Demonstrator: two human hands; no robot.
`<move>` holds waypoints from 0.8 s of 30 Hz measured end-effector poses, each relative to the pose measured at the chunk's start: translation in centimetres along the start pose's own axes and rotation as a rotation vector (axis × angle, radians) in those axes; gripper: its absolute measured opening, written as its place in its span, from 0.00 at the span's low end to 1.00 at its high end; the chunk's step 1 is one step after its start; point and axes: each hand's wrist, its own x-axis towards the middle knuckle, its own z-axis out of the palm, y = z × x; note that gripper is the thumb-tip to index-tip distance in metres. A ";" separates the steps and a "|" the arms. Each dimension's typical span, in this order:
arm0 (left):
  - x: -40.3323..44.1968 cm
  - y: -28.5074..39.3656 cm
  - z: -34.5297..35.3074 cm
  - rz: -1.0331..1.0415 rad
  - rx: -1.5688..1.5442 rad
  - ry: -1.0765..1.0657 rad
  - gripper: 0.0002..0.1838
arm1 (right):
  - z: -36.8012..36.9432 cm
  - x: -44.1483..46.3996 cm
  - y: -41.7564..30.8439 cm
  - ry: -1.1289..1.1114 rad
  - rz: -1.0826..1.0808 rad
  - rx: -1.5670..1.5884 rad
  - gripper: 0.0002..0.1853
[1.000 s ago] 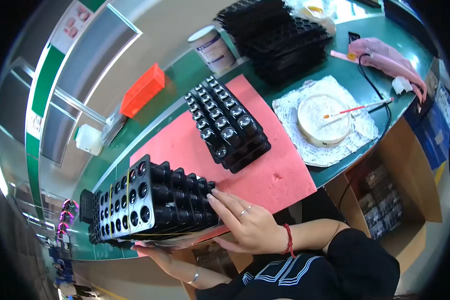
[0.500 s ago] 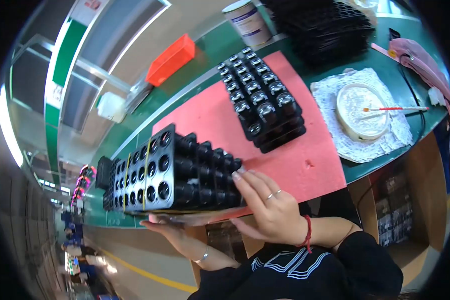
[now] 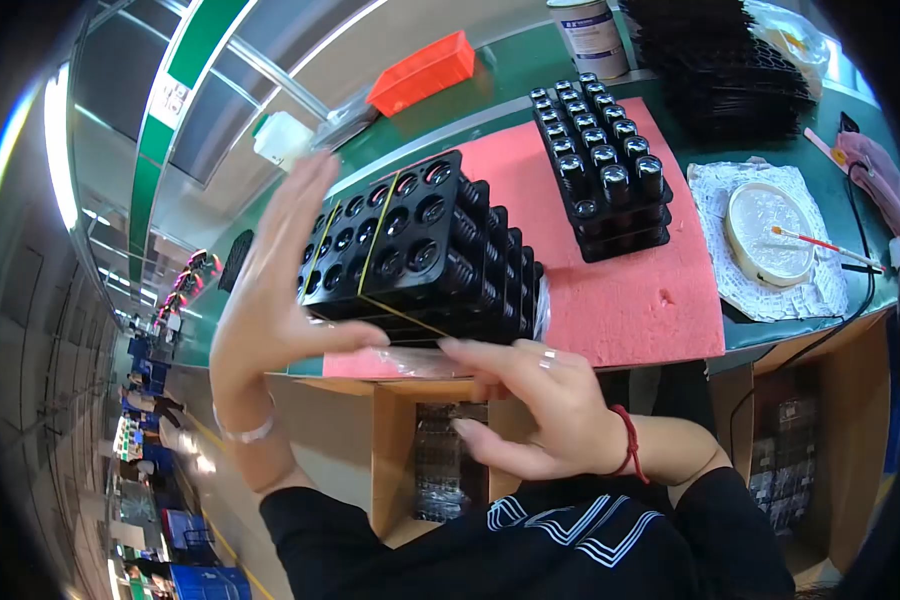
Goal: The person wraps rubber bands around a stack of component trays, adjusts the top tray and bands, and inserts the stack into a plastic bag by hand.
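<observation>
A stack of black plastic trays (image 3: 410,240) with round holes lies on its side near the pink foam mat's left part, bound with thin yellow bands (image 3: 375,235). Clear plastic film (image 3: 425,362) shows along its lower edge. My left hand (image 3: 280,290) is raised at the stack's left end, slightly blurred, fingers stretched and thumb apart. Below the stack's near edge is my right hand (image 3: 555,410), thumb and fingers apart, the index fingertip close to a yellow band and the film. Whether that fingertip touches them I cannot tell.
On the pink foam mat (image 3: 620,310) stands another black tray stack (image 3: 620,225) filled with shiny dark cylindrical parts. To the right, a round white dish (image 3: 770,235) holds a brush (image 3: 830,245). Behind are a red bin (image 3: 425,75), a can (image 3: 587,40) and piled black trays (image 3: 710,80). Cardboard boxes (image 3: 395,460) sit below.
The banded tray stack has shifted up and right in view and now rests further on the mat. My left hand has come out from under it and risen; my right hand has left its end.
</observation>
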 end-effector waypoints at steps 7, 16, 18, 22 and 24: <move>3.0 -2.4 0.7 -0.020 -0.294 -0.320 0.62 | 2.2 3.3 -1.2 -0.273 0.263 0.096 0.38; 3.1 -2.5 0.6 -0.006 -0.319 -0.320 0.59 | 1.8 4.9 -2.7 -0.259 0.568 0.679 0.21; 3.1 -2.4 0.6 -0.006 -0.290 -0.318 0.58 | 1.0 4.9 -3.1 -0.258 0.629 0.804 0.19; 3.1 -2.1 0.7 -0.046 -0.296 -0.312 0.54 | -0.6 5.7 -4.3 -0.259 0.700 0.904 0.18; 3.2 -2.4 0.8 -0.038 -0.282 -0.310 0.54 | -1.0 6.1 -4.4 -0.231 0.673 0.843 0.16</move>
